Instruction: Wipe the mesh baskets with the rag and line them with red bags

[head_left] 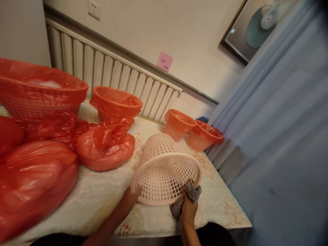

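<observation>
A pale pink perforated plastic basket (159,181) lies tilted on its side on the covered table, its open mouth turned towards me. My left hand (132,198) grips its rim at the lower left, with the thumb over the edge and the other fingers hidden. In my right hand (189,208) is a bunched grey cloth (194,193), pressed against the rim at the lower right. Part of the cloth hangs below the wrist side of that hand.
Filled red plastic bags (106,150) crowd the table's left side. Behind them stand a large red-lined basket (43,92) and a smaller lined basket (116,104). Two more baskets (179,123) stand at the far right corner, beside a blue curtain (266,130). A radiator (102,65) runs along the wall.
</observation>
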{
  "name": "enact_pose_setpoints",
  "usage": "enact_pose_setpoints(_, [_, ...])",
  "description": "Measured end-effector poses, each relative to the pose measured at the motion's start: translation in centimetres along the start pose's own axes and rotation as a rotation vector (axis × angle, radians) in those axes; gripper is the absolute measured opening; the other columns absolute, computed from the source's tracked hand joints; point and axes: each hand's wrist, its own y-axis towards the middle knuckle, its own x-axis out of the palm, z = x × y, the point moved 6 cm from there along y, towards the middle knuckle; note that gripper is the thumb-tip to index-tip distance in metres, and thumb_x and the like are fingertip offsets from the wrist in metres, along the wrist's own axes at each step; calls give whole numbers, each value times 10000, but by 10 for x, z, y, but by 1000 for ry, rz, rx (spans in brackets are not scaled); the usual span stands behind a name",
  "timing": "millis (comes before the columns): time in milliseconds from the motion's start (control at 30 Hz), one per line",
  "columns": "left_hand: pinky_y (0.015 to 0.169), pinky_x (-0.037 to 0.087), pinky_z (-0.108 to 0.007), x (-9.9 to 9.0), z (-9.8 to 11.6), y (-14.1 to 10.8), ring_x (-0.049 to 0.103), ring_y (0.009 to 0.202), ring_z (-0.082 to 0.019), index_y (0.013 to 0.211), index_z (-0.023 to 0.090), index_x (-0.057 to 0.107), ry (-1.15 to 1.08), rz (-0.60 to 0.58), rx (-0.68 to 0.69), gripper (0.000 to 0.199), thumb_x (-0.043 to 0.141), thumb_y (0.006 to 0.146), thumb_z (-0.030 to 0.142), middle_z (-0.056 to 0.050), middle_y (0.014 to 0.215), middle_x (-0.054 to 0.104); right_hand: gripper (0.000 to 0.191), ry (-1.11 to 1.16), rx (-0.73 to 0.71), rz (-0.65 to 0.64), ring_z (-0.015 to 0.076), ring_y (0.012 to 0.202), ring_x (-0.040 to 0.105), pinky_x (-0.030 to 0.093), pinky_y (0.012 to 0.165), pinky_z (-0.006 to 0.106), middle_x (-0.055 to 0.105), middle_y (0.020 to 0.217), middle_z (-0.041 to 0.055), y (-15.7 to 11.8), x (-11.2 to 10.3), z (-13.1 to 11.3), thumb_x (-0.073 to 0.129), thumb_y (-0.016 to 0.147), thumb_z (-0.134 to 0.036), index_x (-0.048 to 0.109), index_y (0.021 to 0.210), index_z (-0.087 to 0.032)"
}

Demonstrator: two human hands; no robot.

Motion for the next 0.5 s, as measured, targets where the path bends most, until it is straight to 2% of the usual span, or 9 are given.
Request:
enact_pose_setpoints(67, [788, 593, -391, 4, 1, -4, 707, 954, -283, 1141, 80, 606, -14, -54, -20, 444, 585, 817, 382, -170, 1094, 728, 446, -56, 12, 5, 238, 832, 647, 503, 705, 326, 714, 887, 65, 8, -3, -8, 693, 642, -484, 678, 933, -147])
enact_pose_setpoints(100, [736, 602, -403, 5, 3, -6, 714, 920, -296, 1126, 84, 610, -18, -86, -31, 477, 608, 798, 430, -174, 1067, 734, 457, -85, -44, -5, 251, 861, 643, 501, 733, 337, 713, 917, 80, 15, -4, -20, 685, 641, -473, 676, 949, -135])
enact_pose_setpoints(200, [668, 604, -416, 6, 12, -10, 717, 895, -317, 1145, 90, 593, -60, -126, -45, 614, 669, 726, 532, -173, 1018, 742, 456, -170, -323, -51, 265, 955, 623, 485, 829, 359, 699, 1010, 101, 37, -4, -76, 604, 705, -404, 650, 1060, -122])
enact_pose_setpoints(300, [697, 604, -418, 0, 20, -8, 708, 943, -313, 1227, 90, 544, -120, -76, -32, 684, 665, 719, 532, -170, 1065, 732, 413, -251, -661, -175, 255, 1004, 616, 470, 891, 377, 687, 1068, 96, 42, 5, -143, 546, 779, -339, 623, 1137, -150])
enact_pose_setpoints(400, [772, 591, -406, -9, 21, -4, 705, 947, -302, 1138, 77, 606, -33, 10, -5, 550, 653, 742, 455, -166, 1052, 738, 381, -386, -923, -285, 261, 1060, 605, 449, 941, 403, 675, 1123, 97, 36, 18, -193, 570, 813, -320, 623, 1165, -184])
enact_pose_setpoints(500, [807, 576, -394, -16, 17, -1, 711, 903, -291, 1031, 60, 651, 52, 84, -14, 380, 635, 772, 338, -165, 967, 753, 343, -491, -1037, -351, 263, 1047, 612, 458, 925, 417, 681, 1106, 95, 32, 29, -212, 562, 837, -303, 633, 1159, -207])
